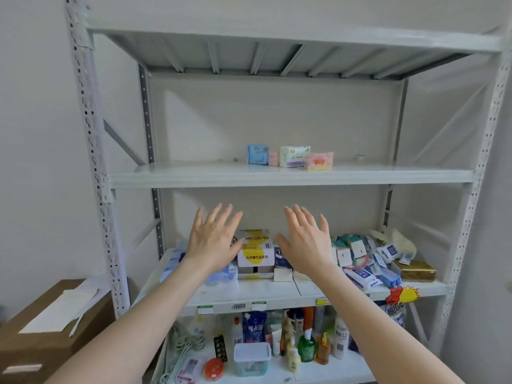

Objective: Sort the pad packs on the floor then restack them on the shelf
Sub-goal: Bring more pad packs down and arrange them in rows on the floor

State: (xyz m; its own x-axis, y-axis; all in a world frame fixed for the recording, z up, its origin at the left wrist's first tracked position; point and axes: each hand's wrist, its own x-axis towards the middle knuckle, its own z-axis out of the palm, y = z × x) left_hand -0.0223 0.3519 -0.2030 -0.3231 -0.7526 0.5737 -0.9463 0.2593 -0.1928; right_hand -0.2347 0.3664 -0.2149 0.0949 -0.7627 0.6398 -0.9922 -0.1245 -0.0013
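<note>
With the left hand (214,241) and right hand (307,241) empty, fingers spread, the pad packs (294,156) toward the back edge of the shelf (194,177) look light and soft, best gripped gently across their flat faces.

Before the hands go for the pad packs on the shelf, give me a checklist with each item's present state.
1. Free left hand: ok, fingers spread, holds nothing.
2. Free right hand: ok, fingers spread, holds nothing.
3. Targets in view: ok, four on the middle shelf: blue pack, small pink pack, white pack, pink pack.
4. Way to them open: ok, nothing stands before them on that shelf.
5. Grip taken: not ok, both hands hover lower, touching none.
6. Room on the floor for sorting: cannot tell, floor out of view.
</note>
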